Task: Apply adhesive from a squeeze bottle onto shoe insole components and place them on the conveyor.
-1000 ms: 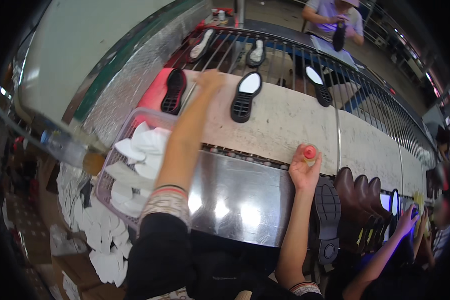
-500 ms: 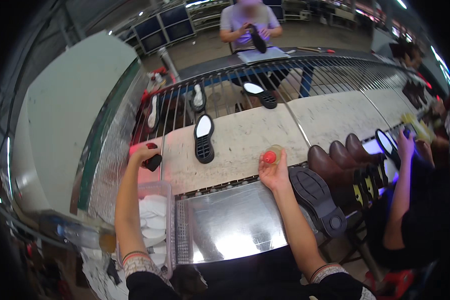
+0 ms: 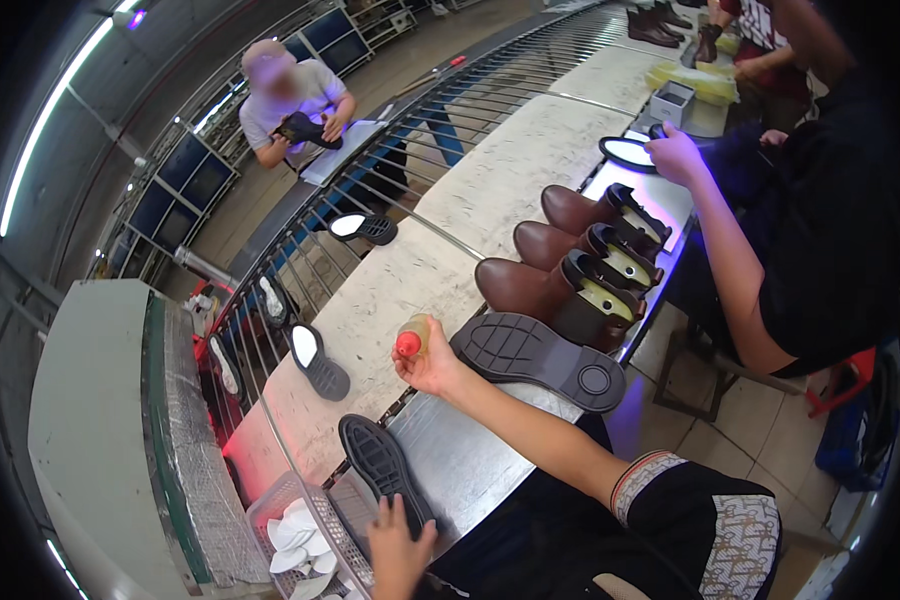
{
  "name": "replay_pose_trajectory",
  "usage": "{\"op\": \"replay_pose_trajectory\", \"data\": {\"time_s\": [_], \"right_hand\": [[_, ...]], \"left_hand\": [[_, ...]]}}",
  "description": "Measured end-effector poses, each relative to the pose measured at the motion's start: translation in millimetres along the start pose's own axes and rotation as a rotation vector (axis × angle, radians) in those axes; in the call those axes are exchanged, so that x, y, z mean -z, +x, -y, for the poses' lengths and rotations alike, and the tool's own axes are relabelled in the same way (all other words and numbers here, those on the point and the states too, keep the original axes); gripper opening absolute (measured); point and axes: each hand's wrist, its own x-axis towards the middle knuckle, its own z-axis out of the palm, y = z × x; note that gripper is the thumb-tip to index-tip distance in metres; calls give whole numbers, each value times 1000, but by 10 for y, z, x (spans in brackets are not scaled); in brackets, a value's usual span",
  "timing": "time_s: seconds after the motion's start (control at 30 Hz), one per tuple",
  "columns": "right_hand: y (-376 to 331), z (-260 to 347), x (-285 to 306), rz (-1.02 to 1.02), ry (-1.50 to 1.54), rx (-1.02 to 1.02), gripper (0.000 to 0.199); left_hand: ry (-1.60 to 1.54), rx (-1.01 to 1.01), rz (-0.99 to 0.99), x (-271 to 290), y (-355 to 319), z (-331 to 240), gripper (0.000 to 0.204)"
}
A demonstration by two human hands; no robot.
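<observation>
My left hand (image 3: 397, 545) grips the near end of a black shoe sole (image 3: 378, 462), which lies tread up on the shiny metal sheet (image 3: 470, 465) in front of me. Above the edge of the stone-patterned belt (image 3: 390, 290), my right hand (image 3: 432, 362) holds a small yellowish squeeze bottle with a red cap (image 3: 411, 337). Just right of that hand a larger black sole (image 3: 536, 360) lies tread up. Behind it stand three brown boots (image 3: 530, 290) in a row.
A wire basket of white insoles (image 3: 295, 530) sits at my lower left. Soles (image 3: 317, 357) ride the belt and the roller rack (image 3: 365, 228). A grey machine housing (image 3: 90, 440) stands left. A co-worker's hand (image 3: 675, 152) works at right; another person (image 3: 295, 95) sits across holding a shoe.
My left hand has drawn back from the belt and brought a black sole onto the metal sheet. My right hand still holds the bottle. The view has swung to the right.
</observation>
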Motion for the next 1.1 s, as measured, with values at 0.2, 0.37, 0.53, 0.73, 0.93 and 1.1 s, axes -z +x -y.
{"op": "replay_pose_trajectory", "data": {"time_s": [0.2,0.37,0.53,0.73,0.93,1.1], "right_hand": [[17,-8,47,-8,-6,-10,68],[-46,-12,93,-8,-18,-77,65],[219,-359,152,122,-28,-138,50],[-117,108,106,36,-86,-35,24],[-202,-400,-113,-43,-986,882,13],[-136,-247,21,-310,-1282,1207,30]], "left_hand": [[-218,283,-214,-274,-199,-410,58],[-211,327,-259,-311,-293,-552,59],[-189,273,-238,-215,-382,-452,62],[-260,146,-28,-33,-390,-319,54],[-417,270,-348,356,-948,-103,22],[-217,491,-688,496,-1216,279,15]]}}
